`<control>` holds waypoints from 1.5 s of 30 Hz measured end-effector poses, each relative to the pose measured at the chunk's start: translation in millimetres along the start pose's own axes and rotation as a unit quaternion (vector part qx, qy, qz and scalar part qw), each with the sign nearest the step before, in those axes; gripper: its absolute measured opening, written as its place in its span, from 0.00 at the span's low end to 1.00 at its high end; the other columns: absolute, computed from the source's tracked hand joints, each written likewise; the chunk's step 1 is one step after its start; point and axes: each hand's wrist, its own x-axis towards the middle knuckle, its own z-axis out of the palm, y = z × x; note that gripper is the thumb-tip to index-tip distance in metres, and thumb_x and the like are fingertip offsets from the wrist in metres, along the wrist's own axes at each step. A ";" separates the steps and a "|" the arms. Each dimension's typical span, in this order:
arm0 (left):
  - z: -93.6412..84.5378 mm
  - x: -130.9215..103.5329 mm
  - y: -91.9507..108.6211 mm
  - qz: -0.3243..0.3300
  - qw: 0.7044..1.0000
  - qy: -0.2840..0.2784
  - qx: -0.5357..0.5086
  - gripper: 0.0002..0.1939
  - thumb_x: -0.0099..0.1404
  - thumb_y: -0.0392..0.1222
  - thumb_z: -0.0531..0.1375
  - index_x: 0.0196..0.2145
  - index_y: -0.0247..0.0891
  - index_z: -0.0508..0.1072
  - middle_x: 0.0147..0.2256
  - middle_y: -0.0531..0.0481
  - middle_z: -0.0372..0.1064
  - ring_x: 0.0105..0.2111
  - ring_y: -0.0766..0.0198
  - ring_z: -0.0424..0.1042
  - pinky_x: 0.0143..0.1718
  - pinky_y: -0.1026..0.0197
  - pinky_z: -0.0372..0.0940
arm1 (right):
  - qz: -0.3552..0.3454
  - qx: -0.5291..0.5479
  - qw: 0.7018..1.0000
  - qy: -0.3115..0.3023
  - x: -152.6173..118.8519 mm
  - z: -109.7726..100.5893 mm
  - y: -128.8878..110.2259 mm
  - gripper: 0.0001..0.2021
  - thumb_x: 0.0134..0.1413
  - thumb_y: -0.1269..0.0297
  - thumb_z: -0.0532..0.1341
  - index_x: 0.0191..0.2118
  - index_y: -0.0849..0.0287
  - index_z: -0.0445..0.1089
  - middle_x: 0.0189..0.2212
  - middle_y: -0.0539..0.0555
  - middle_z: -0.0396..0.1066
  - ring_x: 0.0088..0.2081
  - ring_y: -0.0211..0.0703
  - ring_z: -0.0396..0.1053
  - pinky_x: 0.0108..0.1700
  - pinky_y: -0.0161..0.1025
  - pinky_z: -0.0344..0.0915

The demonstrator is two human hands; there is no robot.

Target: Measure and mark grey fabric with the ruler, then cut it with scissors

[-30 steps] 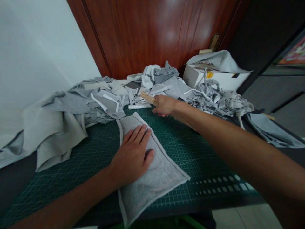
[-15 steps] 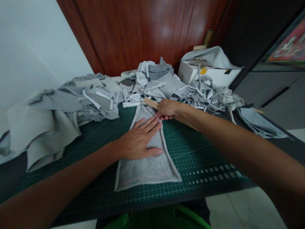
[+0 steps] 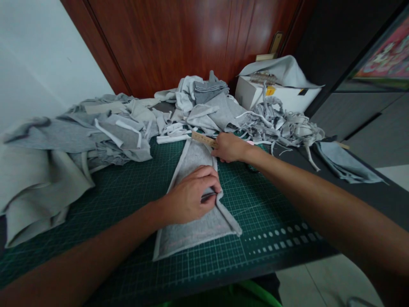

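A long piece of grey knit fabric [image 3: 194, 160] with stitched-looking borders lies on a green cutting mat [image 3: 140, 183], narrow at the far end and wider towards me. My left hand [image 3: 193, 194] rests over its middle, thumb and fingers closed on the fabric's right edge, which is bunched up into a fold. Beyond it, my right hand [image 3: 230, 147] is closed round a wooden ruler [image 3: 203, 139]. The ruler's left end lies across the fabric's narrow end; the rest of it is hidden by my hand and forearm.
Grey fabric pieces [image 3: 73, 136] are heaped along the left. More folded cloth [image 3: 211, 91] and tangled strips [image 3: 287, 123] lie at the back, before a white box [image 3: 284, 98]. Folded fabric [image 3: 345, 162] sits at the right. A wooden door [image 3: 166, 47] stands behind.
My left hand, which lay flat with spread fingers, has moved nearer to me and closed on the fabric's right edge, folding it. My right hand stays at the ruler and has shifted slightly right.
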 end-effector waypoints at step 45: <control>-8.9 -8.9 11.5 -0.031 0.994 -0.098 0.025 0.42 0.49 0.50 0.76 0.59 0.40 0.70 0.66 0.39 0.62 0.67 0.43 0.61 0.69 0.41 0.56 | 0.017 0.012 0.999 -0.032 -21.2 -3.9 13.4 0.17 0.59 0.52 0.69 0.36 0.64 0.76 0.22 0.54 0.74 0.23 0.41 0.70 0.27 0.38 0.58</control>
